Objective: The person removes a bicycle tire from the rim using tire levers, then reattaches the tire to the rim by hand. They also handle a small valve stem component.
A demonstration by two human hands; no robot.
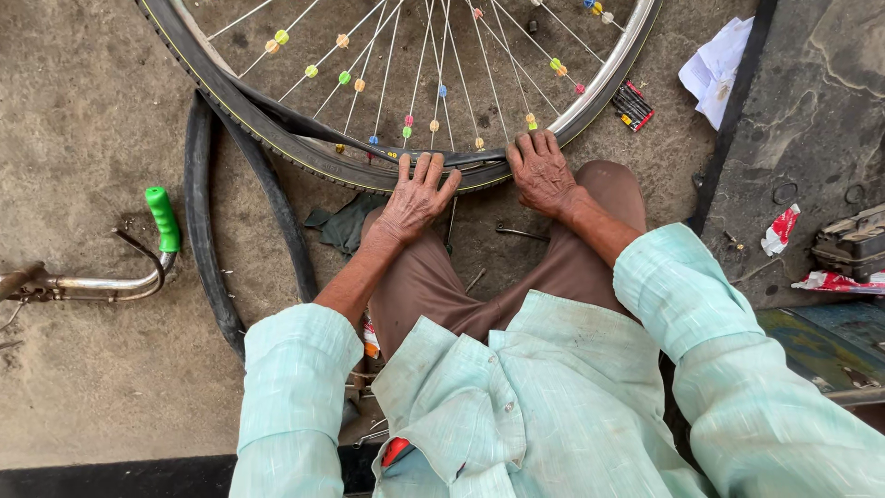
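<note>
One wheel (277,138), two hands (one inner tube (207,267)).

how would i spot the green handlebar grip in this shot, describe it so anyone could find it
Start at the big spoked bicycle wheel lying on the concrete floor, where the left hand and right hand press on the tyre. Look left past the loose black inner tube to a curved chrome handlebar. The green grip caps its upturned end, the only bright green ribbed sleeve on that side.

Both arms reach fwd, elbows bent, sleeves rolled up to elbows. Left hand (417,195) lies flat, palm down, fingers spread, tips pointing up-frame. Right hand (542,173) is flat too, palm down, fingers close together. Hands near each other, not touching.
</note>
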